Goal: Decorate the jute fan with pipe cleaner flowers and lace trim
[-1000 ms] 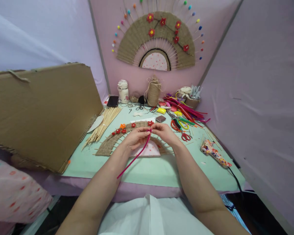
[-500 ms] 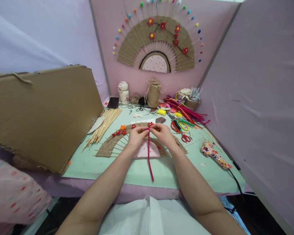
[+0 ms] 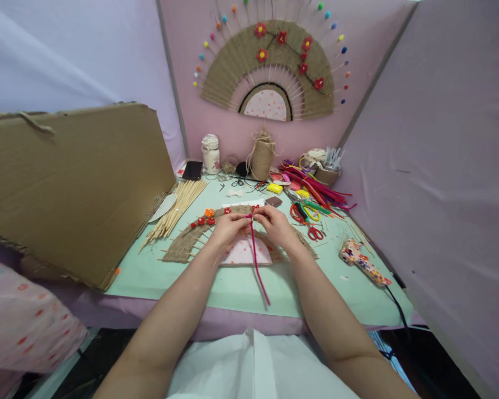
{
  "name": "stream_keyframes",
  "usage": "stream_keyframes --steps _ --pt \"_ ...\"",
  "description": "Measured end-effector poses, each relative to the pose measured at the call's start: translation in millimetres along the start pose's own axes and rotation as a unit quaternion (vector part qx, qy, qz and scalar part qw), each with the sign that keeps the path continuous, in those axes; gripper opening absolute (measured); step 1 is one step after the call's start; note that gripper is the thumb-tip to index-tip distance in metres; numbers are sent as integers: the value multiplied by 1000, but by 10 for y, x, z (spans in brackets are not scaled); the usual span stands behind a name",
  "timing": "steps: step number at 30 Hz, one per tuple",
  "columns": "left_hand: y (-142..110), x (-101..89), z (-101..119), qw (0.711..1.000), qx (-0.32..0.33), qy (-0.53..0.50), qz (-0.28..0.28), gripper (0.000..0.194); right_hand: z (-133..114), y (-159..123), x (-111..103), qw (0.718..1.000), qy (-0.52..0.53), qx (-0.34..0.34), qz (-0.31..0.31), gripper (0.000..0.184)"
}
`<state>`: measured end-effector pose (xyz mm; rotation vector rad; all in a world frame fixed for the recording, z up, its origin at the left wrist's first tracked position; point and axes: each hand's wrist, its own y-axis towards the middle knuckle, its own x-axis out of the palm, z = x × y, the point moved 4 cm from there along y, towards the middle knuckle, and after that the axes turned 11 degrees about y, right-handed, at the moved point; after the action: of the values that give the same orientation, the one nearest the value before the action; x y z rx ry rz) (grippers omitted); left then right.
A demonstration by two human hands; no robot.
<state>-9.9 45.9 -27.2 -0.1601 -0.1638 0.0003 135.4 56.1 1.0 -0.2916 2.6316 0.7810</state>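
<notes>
At the left of the frame, a large cardboard panel (image 3: 75, 188) stands at the edge of the green table surface (image 3: 183, 289). Adjacent to it lies a bundle of thin wooden sticks (image 3: 181, 208); a dark phone (image 3: 192, 170) and a white bottle (image 3: 210, 155) are located behind the bundle. At the centre of the frame, the left hand (image 3: 228, 228) and the right hand (image 3: 275, 224) are positioned above a flat woven fan (image 3: 182, 246) fitted with red and orange flowers. The fingertips of both hands are closed on the upper end of a magenta pipe cleaner (image 3: 256, 263); its free length hangs between the forearms toward the lower centre. A twine spool (image 3: 261, 158) stands upright behind the hands. Right of centre are red-handled scissors (image 3: 315, 233) and a pile of magenta and red pipe cleaners (image 3: 320, 185). A patterned glue gun (image 3: 362, 260) lies at the right side of the table surface.
</notes>
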Motion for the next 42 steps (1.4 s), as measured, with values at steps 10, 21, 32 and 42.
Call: stream_keyframes --steps 10,21,32,42 --pt "-18 9 54 998 -1 -51 35 13 30 -76 52 980 77 181 -43 37" --pt "-39 28 76 999 17 0 28 20 -53 -95 74 975 93 203 -10 23" --pt "10 6 29 980 110 160 41 16 38 -63 51 983 63 175 1 21" --pt "13 -15 34 956 161 240 56 17 70 -84 72 978 64 198 20 17"
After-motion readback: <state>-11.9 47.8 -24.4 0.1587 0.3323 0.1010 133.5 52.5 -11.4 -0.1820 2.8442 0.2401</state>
